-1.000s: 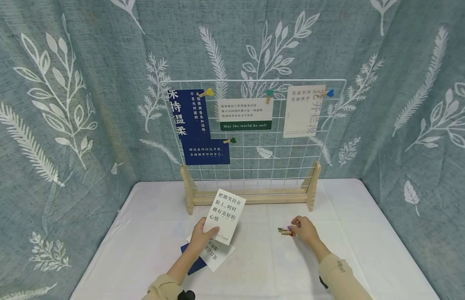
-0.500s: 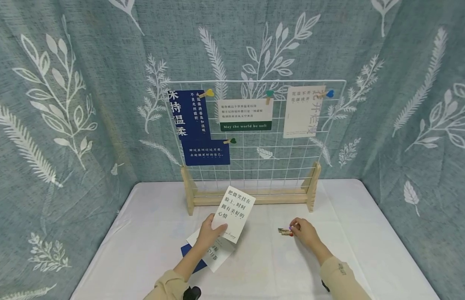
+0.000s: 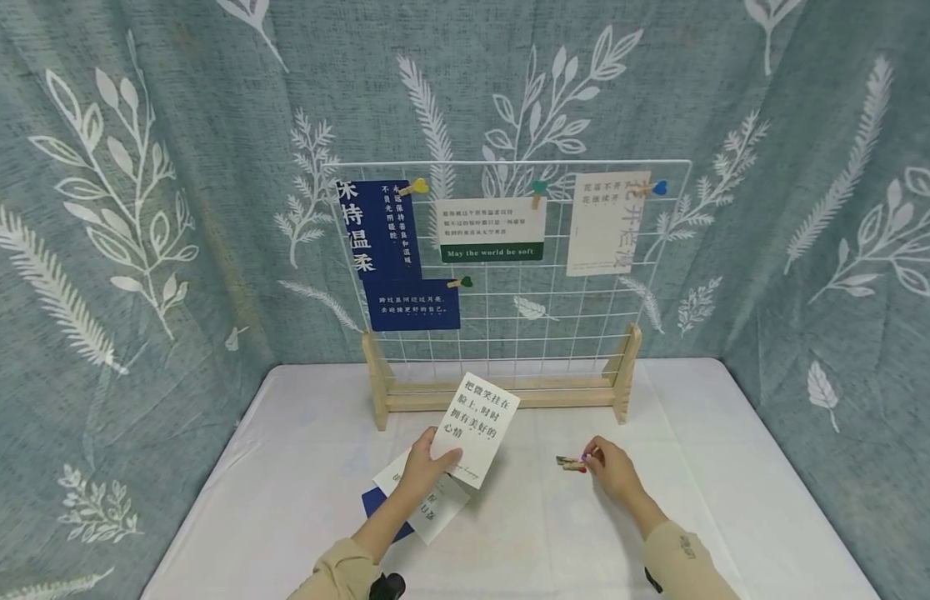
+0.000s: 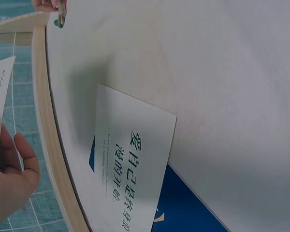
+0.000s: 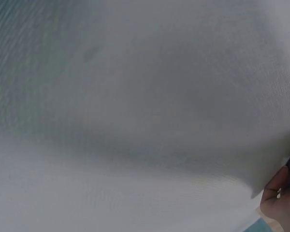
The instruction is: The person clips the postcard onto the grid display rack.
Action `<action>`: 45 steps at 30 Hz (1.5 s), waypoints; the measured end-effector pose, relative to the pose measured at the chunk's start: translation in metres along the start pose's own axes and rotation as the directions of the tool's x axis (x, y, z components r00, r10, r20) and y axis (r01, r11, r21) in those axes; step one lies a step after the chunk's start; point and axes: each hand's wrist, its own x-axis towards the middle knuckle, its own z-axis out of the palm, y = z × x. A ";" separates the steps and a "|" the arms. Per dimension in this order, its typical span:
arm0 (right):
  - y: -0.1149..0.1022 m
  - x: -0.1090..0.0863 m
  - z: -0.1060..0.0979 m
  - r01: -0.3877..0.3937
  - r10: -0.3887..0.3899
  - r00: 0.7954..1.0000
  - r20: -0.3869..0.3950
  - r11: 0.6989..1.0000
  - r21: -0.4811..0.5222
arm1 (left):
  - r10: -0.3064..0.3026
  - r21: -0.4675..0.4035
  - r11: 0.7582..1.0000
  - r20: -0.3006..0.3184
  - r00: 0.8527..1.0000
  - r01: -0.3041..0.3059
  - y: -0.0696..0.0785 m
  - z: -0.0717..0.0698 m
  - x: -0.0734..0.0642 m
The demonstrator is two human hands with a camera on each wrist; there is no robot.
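Observation:
My left hand (image 3: 427,463) holds a white card (image 3: 476,429) with dark lettering, thumb across its lower left part. It is tilted above the table. Beneath that hand lie another white card (image 4: 133,159) and a dark blue card (image 4: 188,203), overlapping on the cloth. My right hand (image 3: 613,468) pinches a small clothespin with a purple end (image 3: 586,457), mostly hidden by the fingers. Against its left side lie a few small wooden clothespins (image 3: 570,464), one with a red end. The right wrist view catches only part of the right hand (image 5: 282,193) at its edge.
A white wire grid (image 3: 555,308) stands in a wooden base (image 3: 502,398) at the back. Several cards hang on it, including a blue card (image 3: 412,305) and a cream card (image 3: 603,223), held by clothespins with coloured hearts. Patterned curtain surrounds the white-covered table (image 3: 285,467).
The left hand has carried its white card to the right. My right hand has shifted slightly right with the purple-ended clothespin, away from the others.

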 end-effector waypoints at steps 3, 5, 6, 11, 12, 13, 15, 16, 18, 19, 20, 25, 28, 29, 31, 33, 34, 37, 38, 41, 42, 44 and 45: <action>0.002 0.000 -0.001 -0.008 0.009 1.000 -0.022 0.999 0.034 | -0.001 0.004 1.000 -0.001 1.000 0.001 0.001 -0.002 0.000; 0.002 -0.001 -0.002 -0.005 0.007 1.000 -0.029 0.999 0.049 | 0.000 0.007 1.000 -0.007 1.000 0.000 0.001 -0.003 0.000; 0.001 -0.001 -0.003 -0.007 0.008 1.000 -0.025 0.998 0.055 | 0.003 0.009 1.000 -0.009 1.000 -0.003 0.001 -0.003 0.000; -0.002 -0.002 -0.007 -0.016 0.017 1.000 0.000 0.998 0.060 | 0.000 0.016 1.000 -0.024 1.000 0.001 0.000 -0.004 0.001; -0.002 -0.002 -0.008 -0.018 0.017 1.000 0.003 0.998 0.058 | -0.005 0.015 1.000 -0.024 1.000 0.006 0.000 -0.004 0.001; -0.002 -0.002 -0.008 -0.015 0.015 1.000 0.000 0.998 0.054 | -0.010 0.013 1.000 -0.025 1.000 0.011 -0.001 -0.004 0.001; -0.003 -0.001 -0.010 -0.002 0.002 1.000 -0.007 0.998 0.058 | -0.006 0.013 1.000 -0.025 1.000 0.007 -0.001 -0.005 0.001; -0.003 -0.001 -0.011 0.012 -0.011 1.000 -0.013 0.998 0.061 | -0.006 0.011 1.000 -0.024 1.000 0.007 -0.002 -0.005 0.000; -0.005 0.000 -0.013 0.033 -0.031 0.999 -0.023 0.996 0.082 | -0.005 0.011 1.000 -0.020 1.000 0.005 -0.002 -0.005 -0.001; -0.006 0.000 -0.013 0.045 -0.043 0.999 -0.034 0.995 0.088 | 0.002 0.010 1.000 -0.015 1.000 -0.002 -0.002 -0.005 -0.002; -0.007 0.001 -0.014 0.054 -0.050 0.998 -0.043 0.994 0.100 | 0.008 0.011 1.000 -0.011 1.000 -0.008 -0.002 -0.005 -0.002; -0.014 0.006 -0.015 0.069 -0.055 0.993 -0.103 0.989 0.132 | 0.023 0.004 1.000 0.002 1.000 -0.023 -0.001 -0.004 -0.004; -0.019 0.008 -0.014 0.084 -0.060 0.988 -0.143 0.981 0.172 | 0.027 -0.018 0.999 0.003 1.000 -0.027 0.001 -0.003 -0.004; -0.021 0.008 -0.013 0.096 -0.065 0.985 -0.159 0.976 0.196 | 0.028 -0.025 0.999 0.004 1.000 -0.028 0.002 -0.003 -0.004; -0.024 0.009 -0.012 0.119 -0.075 0.979 -0.189 0.964 0.237 | 0.033 -0.041 0.999 0.011 0.999 -0.032 0.002 -0.002 -0.003; -0.027 0.009 -0.011 0.146 -0.087 0.972 -0.219 0.953 0.267 | 0.035 -0.050 0.998 0.018 0.999 -0.034 0.003 -0.001 -0.002; -0.028 0.010 -0.011 0.151 -0.087 0.970 -0.226 0.947 0.284 | 0.034 -0.050 0.998 0.019 0.999 -0.033 0.003 0.000 -0.001; -0.031 0.011 -0.011 0.161 -0.082 0.967 -0.240 0.930 0.330 | 0.036 -0.053 0.998 0.020 0.999 -0.035 0.005 0.002 0.001; -0.032 0.011 -0.011 0.164 -0.080 0.967 -0.243 0.924 0.346 | 0.032 -0.053 0.998 0.020 0.999 -0.031 0.005 0.002 0.001; -0.036 0.012 -0.012 0.168 -0.078 0.966 -0.245 0.912 0.374 | 0.029 -0.041 0.999 0.019 0.999 -0.028 0.006 0.004 0.003; -0.037 0.012 -0.012 0.168 -0.077 0.967 -0.241 0.908 0.383 | 0.034 -0.033 0.999 0.020 0.999 -0.033 0.007 0.005 0.003; -0.039 0.012 -0.013 0.167 -0.080 0.969 -0.234 0.908 0.384 | 0.032 -0.031 0.999 0.025 0.999 -0.031 0.008 0.006 0.004; -0.040 0.012 -0.014 0.169 -0.083 0.969 -0.231 0.908 0.383 | 0.030 -0.031 0.999 0.027 0.999 -0.029 0.008 0.007 0.004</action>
